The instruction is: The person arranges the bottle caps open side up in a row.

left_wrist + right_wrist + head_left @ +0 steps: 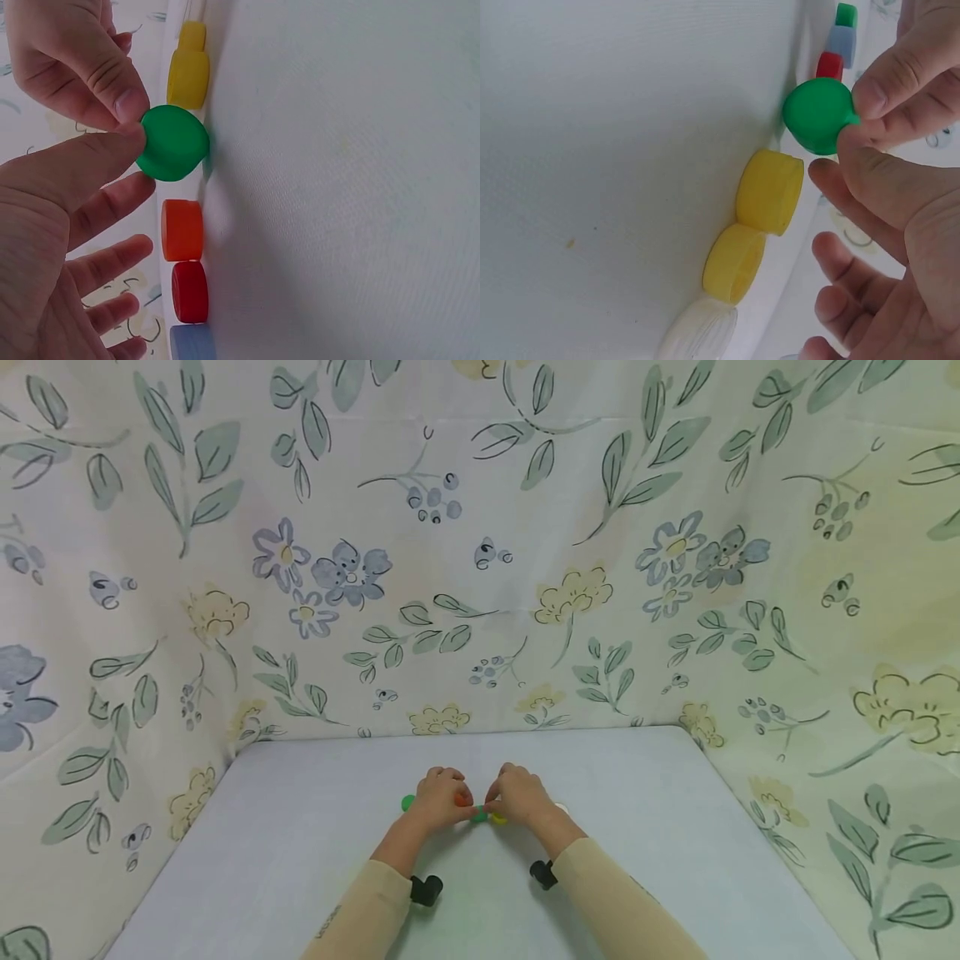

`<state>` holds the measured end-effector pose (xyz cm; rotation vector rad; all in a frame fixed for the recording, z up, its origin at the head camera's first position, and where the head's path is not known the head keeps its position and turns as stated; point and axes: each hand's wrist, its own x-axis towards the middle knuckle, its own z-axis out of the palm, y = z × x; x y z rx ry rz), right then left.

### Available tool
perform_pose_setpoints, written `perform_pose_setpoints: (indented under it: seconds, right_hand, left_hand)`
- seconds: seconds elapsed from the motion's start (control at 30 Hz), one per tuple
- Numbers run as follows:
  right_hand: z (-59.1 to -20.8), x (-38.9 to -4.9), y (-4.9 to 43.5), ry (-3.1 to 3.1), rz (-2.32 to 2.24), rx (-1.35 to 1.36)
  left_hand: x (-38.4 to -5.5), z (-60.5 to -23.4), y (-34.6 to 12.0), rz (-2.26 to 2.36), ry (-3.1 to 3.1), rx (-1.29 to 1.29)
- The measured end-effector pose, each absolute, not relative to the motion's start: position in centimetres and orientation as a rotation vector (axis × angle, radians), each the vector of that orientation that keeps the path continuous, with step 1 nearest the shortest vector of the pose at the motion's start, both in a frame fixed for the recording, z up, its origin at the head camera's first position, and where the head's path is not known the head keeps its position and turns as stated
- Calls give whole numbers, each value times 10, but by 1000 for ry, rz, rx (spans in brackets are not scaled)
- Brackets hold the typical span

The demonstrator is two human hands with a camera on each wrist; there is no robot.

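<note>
Left grip (pixel 441 799): pinching green cap (pixel 174 142) | Right grip (pixel 519 795): pinching same cap | Green cap: between both, about midway between left and right edges of desk (pixel 262 860), in from far edge | Toward left edge: orange cap (pixel 182 229), red cap (pixel 191 292) | Toward right edge: yellow caps (pixel 769 191), clear cap (pixel 697 336)

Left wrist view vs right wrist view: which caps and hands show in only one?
Only left wrist: orange round plastic cap.
Only right wrist: far green round plastic cap; possibly clear round plastic cap (left wrist's top edge unclear).
Both: left hand and right hand pinching held green round plastic cap; red round plastic cap; light-blue round plastic cap; two yellow round plastic caps.
</note>
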<state>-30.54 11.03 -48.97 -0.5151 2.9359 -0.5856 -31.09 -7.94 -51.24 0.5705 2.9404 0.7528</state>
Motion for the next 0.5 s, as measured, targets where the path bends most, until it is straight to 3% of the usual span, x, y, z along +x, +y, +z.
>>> perform_pose_setpoints:
  seconds: [0.5]
  right_hand:
    - [-493,-305,111,2962,-483,-610]
  left_hand:
    - [-310,-513,-83,681,2882,679]
